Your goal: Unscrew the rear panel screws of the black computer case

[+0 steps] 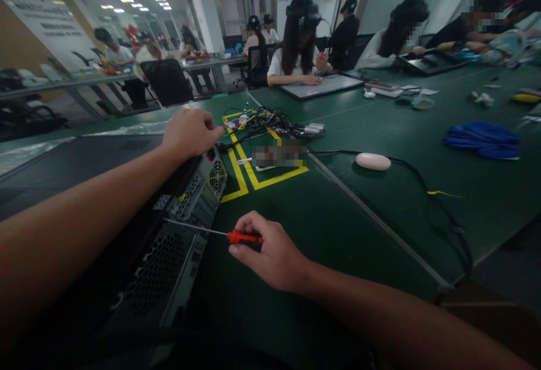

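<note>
A black desktop computer case (pixel 84 189) lies on its side on the green table (pixel 321 223), its rear panel with vents and a fan grille facing right. My right hand (pixel 266 251) is closed on a red-handled screwdriver (pixel 240 237) whose thin shaft points left to the case's rear panel. My left hand (pixel 190 133) rests curled on the case's top far corner, fingers pinched together near a cable; what it pinches I cannot make out.
A tangle of cables (pixel 270 122) lies inside yellow tape markings beyond the case. A white oval mouse (pixel 372 161) with a black cord sits to the right, blue cloth (pixel 482 140) farther right. Several other people sit at the table's far side.
</note>
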`<act>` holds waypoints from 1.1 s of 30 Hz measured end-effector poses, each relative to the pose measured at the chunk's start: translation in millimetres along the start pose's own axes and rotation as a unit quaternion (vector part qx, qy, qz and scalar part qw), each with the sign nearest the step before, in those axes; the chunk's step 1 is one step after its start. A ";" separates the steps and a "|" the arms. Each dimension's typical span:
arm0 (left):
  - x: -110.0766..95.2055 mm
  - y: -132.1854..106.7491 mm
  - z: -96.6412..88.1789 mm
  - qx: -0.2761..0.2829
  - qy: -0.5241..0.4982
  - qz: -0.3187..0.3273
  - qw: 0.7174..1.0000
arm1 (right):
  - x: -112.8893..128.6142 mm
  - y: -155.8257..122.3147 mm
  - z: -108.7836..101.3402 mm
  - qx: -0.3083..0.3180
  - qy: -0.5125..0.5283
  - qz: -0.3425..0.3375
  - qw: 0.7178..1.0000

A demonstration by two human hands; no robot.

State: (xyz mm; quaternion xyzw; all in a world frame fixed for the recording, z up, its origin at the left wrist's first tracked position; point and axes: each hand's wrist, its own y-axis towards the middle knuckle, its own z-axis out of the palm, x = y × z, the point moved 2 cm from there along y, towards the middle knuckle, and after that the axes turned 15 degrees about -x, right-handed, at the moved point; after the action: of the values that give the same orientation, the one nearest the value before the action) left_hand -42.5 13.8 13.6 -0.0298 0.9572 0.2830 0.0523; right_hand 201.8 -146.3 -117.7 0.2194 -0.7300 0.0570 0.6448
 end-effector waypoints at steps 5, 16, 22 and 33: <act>-1.0 1.0 0.8 0.000 0.014 0.016 1.000 | 0.6 -0.2 -0.2 0.002 0.005 -0.001 1.000; 1.0 2.3 5.3 0.005 0.027 0.042 0.999 | -1.1 -1.8 0.2 0.004 0.002 0.003 1.000; 1.6 3.8 6.7 0.008 0.037 0.044 0.998 | -3.9 -1.0 2.5 0.004 0.009 0.002 1.000; 7.5 8.2 14.1 0.008 0.020 0.064 0.998 | -1.6 -0.6 2.0 0.009 0.003 0.009 1.000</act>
State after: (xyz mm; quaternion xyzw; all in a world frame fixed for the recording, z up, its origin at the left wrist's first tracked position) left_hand -49.5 28.1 5.4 0.0263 0.9603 0.2772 0.0149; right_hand 200.4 -147.2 -119.7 0.2190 -0.7295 0.0699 0.6442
